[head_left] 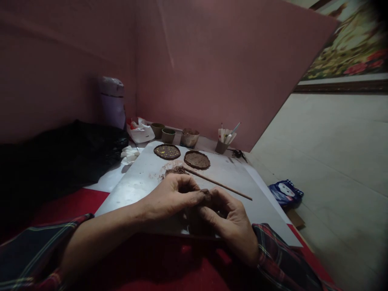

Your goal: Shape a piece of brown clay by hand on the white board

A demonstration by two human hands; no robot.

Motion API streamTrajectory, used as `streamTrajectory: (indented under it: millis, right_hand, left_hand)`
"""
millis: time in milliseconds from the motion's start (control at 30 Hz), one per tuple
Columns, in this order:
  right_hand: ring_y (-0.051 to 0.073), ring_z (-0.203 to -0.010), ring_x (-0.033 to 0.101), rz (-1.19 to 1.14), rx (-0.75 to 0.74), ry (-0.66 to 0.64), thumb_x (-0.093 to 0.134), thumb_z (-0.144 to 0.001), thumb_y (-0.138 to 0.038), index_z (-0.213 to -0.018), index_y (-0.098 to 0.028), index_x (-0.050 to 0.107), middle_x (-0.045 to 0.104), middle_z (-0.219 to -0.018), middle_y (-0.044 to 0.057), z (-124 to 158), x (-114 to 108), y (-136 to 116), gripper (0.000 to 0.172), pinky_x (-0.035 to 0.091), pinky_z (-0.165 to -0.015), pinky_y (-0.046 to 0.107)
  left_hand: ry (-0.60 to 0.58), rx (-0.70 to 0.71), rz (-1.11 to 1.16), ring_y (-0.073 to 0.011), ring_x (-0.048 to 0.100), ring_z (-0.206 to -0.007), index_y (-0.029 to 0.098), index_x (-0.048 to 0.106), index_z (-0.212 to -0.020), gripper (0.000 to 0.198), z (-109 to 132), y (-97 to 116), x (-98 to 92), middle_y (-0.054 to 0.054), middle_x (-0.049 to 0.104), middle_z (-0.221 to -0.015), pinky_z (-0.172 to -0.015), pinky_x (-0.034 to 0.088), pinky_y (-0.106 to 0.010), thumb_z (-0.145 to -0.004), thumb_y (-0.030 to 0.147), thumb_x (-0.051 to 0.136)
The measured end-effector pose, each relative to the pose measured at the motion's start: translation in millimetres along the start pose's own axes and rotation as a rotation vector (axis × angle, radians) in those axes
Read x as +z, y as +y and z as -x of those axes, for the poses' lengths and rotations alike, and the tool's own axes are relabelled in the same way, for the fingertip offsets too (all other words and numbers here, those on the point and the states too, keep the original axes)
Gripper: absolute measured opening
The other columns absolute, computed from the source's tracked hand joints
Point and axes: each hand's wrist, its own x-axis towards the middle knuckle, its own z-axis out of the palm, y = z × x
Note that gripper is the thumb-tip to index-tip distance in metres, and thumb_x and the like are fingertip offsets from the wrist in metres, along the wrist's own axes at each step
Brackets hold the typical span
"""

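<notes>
My left hand (174, 194) and my right hand (228, 216) meet near the front edge of a pale board (145, 173). Between their fingertips is a small lump of brown clay (205, 195), pinched from both sides. The part below the lump is dark and hard to make out. Just beyond my left hand lies a pile of brown crumbs (176, 170). A thin brown stick (221, 185) rests slantwise on the board. Behind it are two flat brown discs with raised rims, one dotted with yellow (166, 151), the other plain and rough (197, 160).
Small cups (168, 136), a stained bowl (189, 138) and a tool holder (222, 146) stand behind the board. At left are a black bag (63, 157), crumpled tissue (129, 154) and a lilac container (112, 105). A blue packet (285, 193) lies at right.
</notes>
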Motion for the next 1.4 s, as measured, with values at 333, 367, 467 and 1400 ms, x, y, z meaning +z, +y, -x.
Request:
streamTrajectory:
  millis: [333, 367, 467, 1400]
  right_hand:
    - [0.013, -0.072, 0.056, 0.092, -0.038, 0.002, 0.063, -0.083, -0.041, -0.086, -0.018, 0.062, 0.064, -0.078, 0.000, -0.1, 1.2, 1.1, 0.023, 0.046, -0.066, 0.024]
    - [0.013, -0.072, 0.055, 0.090, -0.032, 0.003, 0.063, -0.083, -0.041, -0.085, -0.018, 0.062, 0.063, -0.077, 0.000, -0.3, 1.3, 1.4, 0.023, 0.046, -0.066, 0.023]
    - [0.012, -0.068, 0.054, 0.053, -0.010, 0.013, 0.066, -0.081, -0.040, -0.080, -0.017, 0.059, 0.061, -0.072, -0.001, -1.4, 1.0, 3.0, 0.023, 0.045, -0.063, 0.023]
    - [0.015, -0.079, 0.065, -0.190, 0.043, 0.067, 0.072, -0.076, -0.041, -0.089, -0.018, 0.063, 0.070, -0.086, 0.004, -8.2, -6.2, 7.4, 0.028, 0.052, -0.071, 0.026]
  left_hand:
    - [0.046, 0.064, -0.042, -0.0096, 0.050, -0.055, 0.014, 0.053, -0.064, 0.040, -3.2, -3.0, 2.2, 0.001, 0.054, -0.058, -0.050, 0.039, -0.020, -0.065, 0.047, 0.075]
    - [0.046, 0.068, -0.060, -0.0100, 0.050, -0.055, 0.014, 0.054, -0.064, 0.038, -3.1, -2.7, 1.9, 0.001, 0.055, -0.059, -0.050, 0.039, -0.020, -0.066, 0.046, 0.074]
    - [0.047, 0.078, -0.122, -0.0112, 0.052, -0.059, 0.014, 0.058, -0.069, 0.030, -1.9, -1.6, 0.2, 0.000, 0.057, -0.063, -0.054, 0.041, -0.021, -0.072, 0.042, 0.069]
    - [-0.009, 0.024, 0.070, -0.0122, 0.060, -0.059, 0.011, 0.064, -0.085, 0.033, -1.5, -0.9, 0.9, -0.004, 0.065, -0.069, -0.055, 0.047, -0.023, -0.072, 0.041, 0.072]
